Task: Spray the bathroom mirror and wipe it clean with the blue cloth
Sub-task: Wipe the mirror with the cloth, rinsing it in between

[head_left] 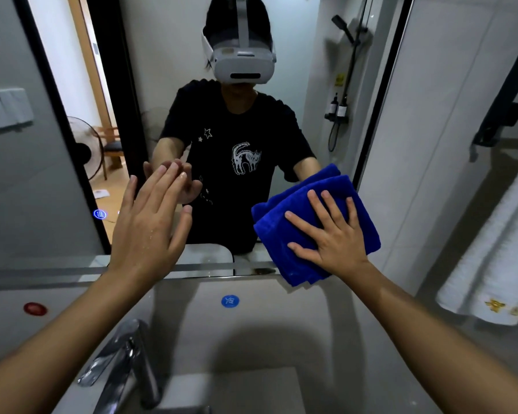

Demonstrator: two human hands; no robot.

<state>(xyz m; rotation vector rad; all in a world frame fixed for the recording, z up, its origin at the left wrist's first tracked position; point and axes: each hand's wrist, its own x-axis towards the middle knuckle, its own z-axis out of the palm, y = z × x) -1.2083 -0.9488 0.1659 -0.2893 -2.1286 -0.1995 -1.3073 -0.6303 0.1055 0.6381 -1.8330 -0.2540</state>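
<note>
The black-framed bathroom mirror [168, 85] fills the upper middle of the head view and reflects a person in a black shirt. My right hand [329, 234] lies flat, fingers spread, on the folded blue cloth [284, 237], pressing it against the mirror's lower right corner. My left hand [150, 225] is open with fingers together, its fingertips touching the glass at the lower left. Small water drops show on the back of it. No spray bottle is in view.
A chrome faucet [123, 363] stands below my left arm over the white sink [251, 339]. A blue round sticker [230, 301] and a red one [35, 308] sit on the ledge. White rolled towels [497, 252] hang at right. A lit touch button [100, 214] glows on the mirror.
</note>
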